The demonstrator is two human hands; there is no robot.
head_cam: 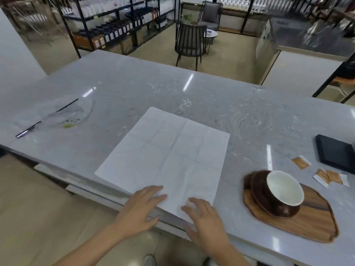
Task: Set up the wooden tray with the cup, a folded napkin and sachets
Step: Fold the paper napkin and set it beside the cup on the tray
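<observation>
Single head-worn wide-angle view, looking forward and down from above the near edge of the grey counter (134,87). Both hands enter at the bottom of the frame, close to the lens. Shelving (115,29) and chairs (189,43) lie far behind. No second view.

grey counter (134,89), pen (46,119), perhaps tablet (336,153)

One napkin (169,160), one cup (276,192), one wooden tray (307,223), three sachets (301,162), one pen (46,118), two hands (138,210).
</observation>
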